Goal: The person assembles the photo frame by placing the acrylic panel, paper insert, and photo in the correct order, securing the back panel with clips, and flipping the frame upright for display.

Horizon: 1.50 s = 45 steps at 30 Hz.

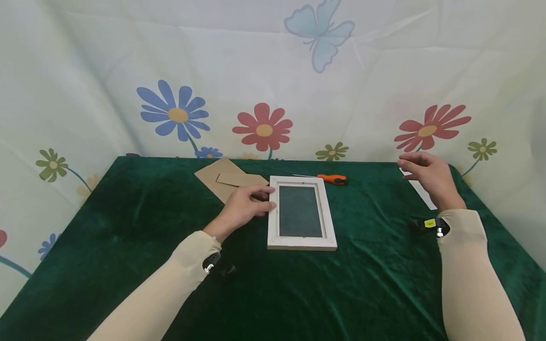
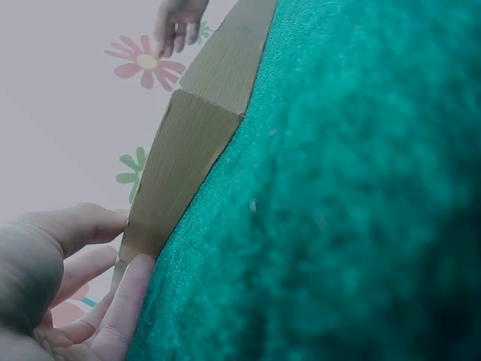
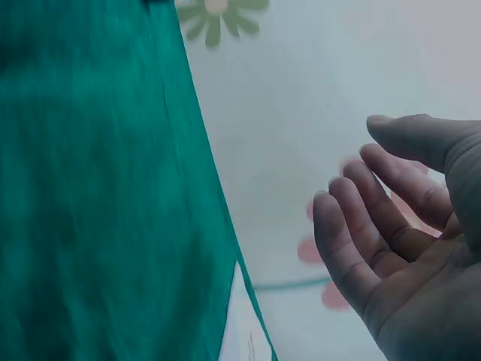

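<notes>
A white picture frame [image 1: 302, 242] lies flat on the green cloth, with a grey-green surface showing through its middle. My left hand [image 1: 242, 208] is at its left side, and the thumb and index fingertips rest on the left rail. In the left wrist view, other fingers of the left hand [image 2: 68, 278] touch the frame's wood-coloured side [image 2: 184, 143]. Far to the right, my right hand [image 1: 432, 177] hovers with loosely bent fingers and holds nothing. A white sheet [image 1: 422, 195] lies below it, partly covered by the hand in the head view. The right wrist view shows the bare palm [image 3: 421, 293].
Behind my left hand lies a brown board [image 1: 213, 176] with a narrower brown strip [image 1: 245, 179] across it. An orange-handled screwdriver [image 1: 333, 179] lies beyond the frame. Green cloth [image 1: 367, 284] covers the table, and a flower-printed curtain [image 1: 362, 94] hangs at its far edge.
</notes>
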{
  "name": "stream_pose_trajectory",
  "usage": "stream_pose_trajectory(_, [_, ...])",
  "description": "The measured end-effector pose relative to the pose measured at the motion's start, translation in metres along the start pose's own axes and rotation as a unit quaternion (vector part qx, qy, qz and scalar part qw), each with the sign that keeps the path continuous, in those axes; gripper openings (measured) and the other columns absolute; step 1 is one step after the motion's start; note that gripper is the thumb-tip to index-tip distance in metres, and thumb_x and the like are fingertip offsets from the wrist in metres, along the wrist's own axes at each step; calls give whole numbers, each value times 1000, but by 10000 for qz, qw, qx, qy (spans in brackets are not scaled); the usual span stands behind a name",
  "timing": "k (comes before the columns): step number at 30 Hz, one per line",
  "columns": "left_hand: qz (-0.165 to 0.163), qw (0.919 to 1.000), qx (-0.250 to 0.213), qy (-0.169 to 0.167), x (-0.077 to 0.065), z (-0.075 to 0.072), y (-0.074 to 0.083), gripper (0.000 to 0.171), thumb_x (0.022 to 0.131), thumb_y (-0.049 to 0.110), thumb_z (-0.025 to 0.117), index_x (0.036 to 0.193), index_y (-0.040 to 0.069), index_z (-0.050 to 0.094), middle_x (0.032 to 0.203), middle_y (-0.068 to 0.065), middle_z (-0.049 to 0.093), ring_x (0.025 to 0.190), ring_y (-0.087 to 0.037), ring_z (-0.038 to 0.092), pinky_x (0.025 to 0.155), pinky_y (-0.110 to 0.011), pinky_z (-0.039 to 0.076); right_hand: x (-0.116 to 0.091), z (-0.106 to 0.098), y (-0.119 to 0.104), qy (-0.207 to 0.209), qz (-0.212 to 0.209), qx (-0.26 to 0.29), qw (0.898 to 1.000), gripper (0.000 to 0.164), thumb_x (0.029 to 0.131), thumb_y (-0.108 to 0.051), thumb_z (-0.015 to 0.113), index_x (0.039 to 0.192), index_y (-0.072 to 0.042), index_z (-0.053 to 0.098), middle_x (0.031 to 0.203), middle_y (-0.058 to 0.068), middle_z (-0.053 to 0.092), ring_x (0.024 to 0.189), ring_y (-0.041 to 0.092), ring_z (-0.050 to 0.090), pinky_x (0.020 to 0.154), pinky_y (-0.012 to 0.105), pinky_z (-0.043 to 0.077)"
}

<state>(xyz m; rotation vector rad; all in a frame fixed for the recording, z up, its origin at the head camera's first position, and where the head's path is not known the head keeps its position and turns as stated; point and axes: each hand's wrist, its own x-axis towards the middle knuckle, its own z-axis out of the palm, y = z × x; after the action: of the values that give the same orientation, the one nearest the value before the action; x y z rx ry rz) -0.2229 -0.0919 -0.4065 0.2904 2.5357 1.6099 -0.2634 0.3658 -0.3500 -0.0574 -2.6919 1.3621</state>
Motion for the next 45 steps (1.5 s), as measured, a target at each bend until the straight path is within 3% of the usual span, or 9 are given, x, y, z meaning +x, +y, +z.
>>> stream_pose_trajectory(5, [-10, 10000, -23, -12, 0, 0, 2, 49, 96, 17, 82, 142, 14, 69, 129, -13, 65, 96, -27, 71, 88, -36, 62, 0, -18, 17, 250, 271, -73, 9993, 70, 103, -56, 61, 151, -5, 54, 129, -3, 59, 112, 13, 60, 89, 16, 54])
stream_pose_trajectory(10, [0, 10000, -19, 0, -1, 0, 2, 49, 96, 17, 82, 143, 13, 68, 129, -13, 65, 96, -27, 71, 88, -37, 62, -2, -33, 34, 560, 546, 257, 9966, 50, 105, -50, 63, 141, -15, 62, 118, -17, 58, 108, 7, 59, 86, 12, 52])
stream_pose_trajectory(12, [4, 10000, -30, 6, -1, 0, 3, 49, 96, 17, 82, 143, 13, 68, 128, -13, 65, 96, -27, 71, 88, -37, 62, -3, -37, 38, 706, 716, 278, 9945, 47, 105, -48, 62, 139, -17, 62, 118, -17, 57, 109, 6, 58, 90, 14, 53])
stream_pose_trajectory(17, [5, 10000, -24, 12, -1, -1, 2, 49, 96, 17, 82, 143, 13, 68, 129, -13, 65, 96, -27, 71, 89, -37, 62, -5, -43, 47, 1017, 1249, -75, 9869, 59, 107, -51, 57, 148, -10, 56, 136, 0, 56, 118, 18, 54, 112, 37, 48])
stream_pose_trajectory(21, [0, 10000, -8, 16, -1, 0, 1, 49, 96, 17, 82, 143, 13, 68, 129, -13, 65, 96, -26, 71, 89, -37, 62, -7, -46, 55, 1078, 1577, -176, 9814, 68, 109, -48, 53, 157, -1, 47, 159, 20, 44, 133, 33, 45, 118, 53, 39])
stream_pose_trajectory(25, [-2, 10000, -17, 20, -1, 0, 1, 49, 96, 17, 82, 143, 13, 68, 128, -13, 65, 96, -26, 72, 89, -37, 62, -9, -52, 61, 891, 1889, -144, 9778, 72, 110, -43, 52, 161, 5, 36, 168, 29, 28, 148, 49, 30, 120, 67, 29])
stream_pose_trajectory(35, [32, 10000, -7, 22, -1, 1, 1, 49, 96, 16, 82, 143, 12, 68, 128, -13, 65, 97, -25, 73, 89, -37, 62, -8, -59, 70, 595, 2491, -439, 9656, 73, 109, -33, 56, 160, 11, 28, 169, 34, 16, 152, 58, 22, 119, 71, 26])
stream_pose_trajectory(45, [-17, 10000, 8, 34, -1, 0, 1, 49, 96, 17, 82, 143, 13, 68, 128, -13, 66, 96, -24, 73, 90, -37, 62, -10, -56, 77, 582, 2570, -637, 9626, 67, 108, -21, 61, 157, 14, 32, 166, 37, 21, 146, 59, 27, 119, 70, 27])
